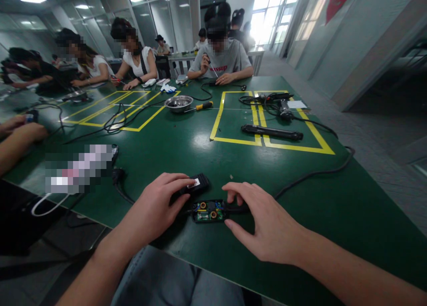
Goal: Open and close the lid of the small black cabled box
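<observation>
A small open black plastic case [209,220] lies on the green table in front of me, its circuit board with copper coils facing up. Black cable runs out of both its ends. Just behind it is a black plastic cover [204,182] with a white label. My left hand [163,199] grips this cover, the index finger across the label and the thumb at its near side. My right hand [263,217] is at the case's right end, thumb and fingers apart around the cable, holding nothing; the curled fingertips are close to the cable.
A metal bowl [179,104] and a yellow-black screwdriver [203,106] are farther back. At right, a black bar-shaped tool [271,132] and a corded tool [285,110] lie by yellow tape. A power plug [118,176] is at left. A co-worker [222,59] sits opposite; another person's hands [26,130] are at left.
</observation>
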Demonstrator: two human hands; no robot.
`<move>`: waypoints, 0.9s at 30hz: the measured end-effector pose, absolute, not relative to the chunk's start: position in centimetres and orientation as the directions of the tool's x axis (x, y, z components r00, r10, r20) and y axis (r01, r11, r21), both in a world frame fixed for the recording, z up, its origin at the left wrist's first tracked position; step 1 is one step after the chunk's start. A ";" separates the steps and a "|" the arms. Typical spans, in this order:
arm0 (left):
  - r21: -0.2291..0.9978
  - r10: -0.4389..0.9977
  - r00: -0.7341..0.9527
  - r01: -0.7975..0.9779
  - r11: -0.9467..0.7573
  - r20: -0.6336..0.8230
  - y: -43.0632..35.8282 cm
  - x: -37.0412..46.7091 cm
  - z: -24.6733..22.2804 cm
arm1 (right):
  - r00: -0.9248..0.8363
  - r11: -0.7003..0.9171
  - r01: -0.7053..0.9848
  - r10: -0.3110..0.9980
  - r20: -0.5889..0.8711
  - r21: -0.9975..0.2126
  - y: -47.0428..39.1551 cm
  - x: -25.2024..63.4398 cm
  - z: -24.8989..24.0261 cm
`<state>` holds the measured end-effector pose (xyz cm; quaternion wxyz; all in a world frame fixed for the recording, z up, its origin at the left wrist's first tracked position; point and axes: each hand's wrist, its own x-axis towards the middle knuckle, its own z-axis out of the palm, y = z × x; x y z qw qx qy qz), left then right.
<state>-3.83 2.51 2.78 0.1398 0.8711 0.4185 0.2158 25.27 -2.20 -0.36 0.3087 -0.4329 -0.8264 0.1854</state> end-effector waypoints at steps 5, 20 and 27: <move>0.545 0.681 0.684 0.478 -0.689 0.261 0.1 -3.2 3.9 | -0.430 0.541 0.606 0.839 0.333 -0.583 -2.2 25.3 -0.4; 0.467 0.601 0.730 0.429 -0.773 0.325 0.2 -2.6 1.7 | -0.480 0.537 0.616 0.836 0.266 -0.576 -1.5 25.1 0.1; 0.549 0.649 0.739 0.471 -0.691 0.182 0.7 -2.5 3.3 | -0.491 0.523 0.627 0.841 0.229 -0.578 -1.6 24.9 0.2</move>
